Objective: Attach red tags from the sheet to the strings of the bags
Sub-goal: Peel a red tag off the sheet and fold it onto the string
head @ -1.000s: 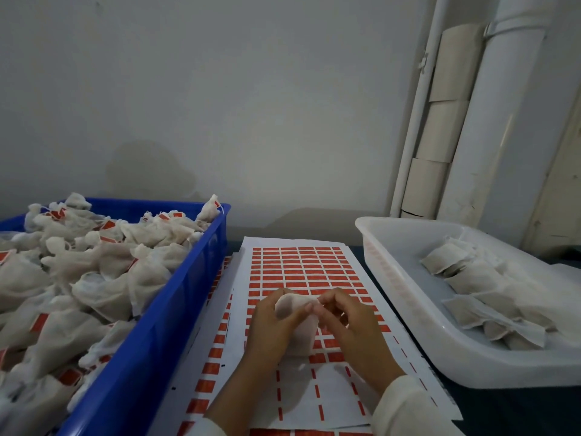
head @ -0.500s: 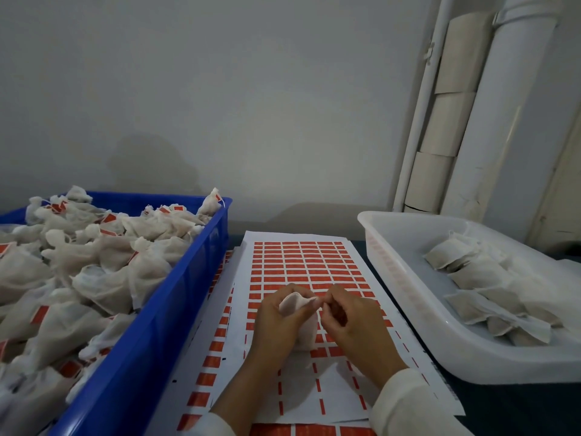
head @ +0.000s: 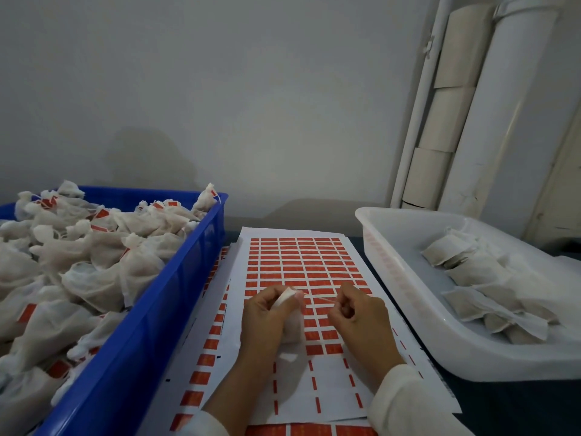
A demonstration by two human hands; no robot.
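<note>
A sheet of red tags (head: 301, 262) lies flat in the middle of the table, with other sheets under it. Above its near half my left hand (head: 267, 319) grips a small white mesh bag (head: 292, 325), whose gathered top pokes out above my fingers. My right hand (head: 358, 316) sits to the right of it, pinching the bag's thin string (head: 317, 298), which runs taut between the two hands. The near part of the sheet has its tags peeled off, only thin red strips left.
A blue crate (head: 176, 297) on the left is heaped with white bags bearing red tags. On the right, a white plastic tub (head: 405, 297) holds several untagged bags. White pipes and stacked rolls stand against the wall at back right.
My hands were close together on the bag's top. The right hand has since moved right, drawing the string out taut from the bag.
</note>
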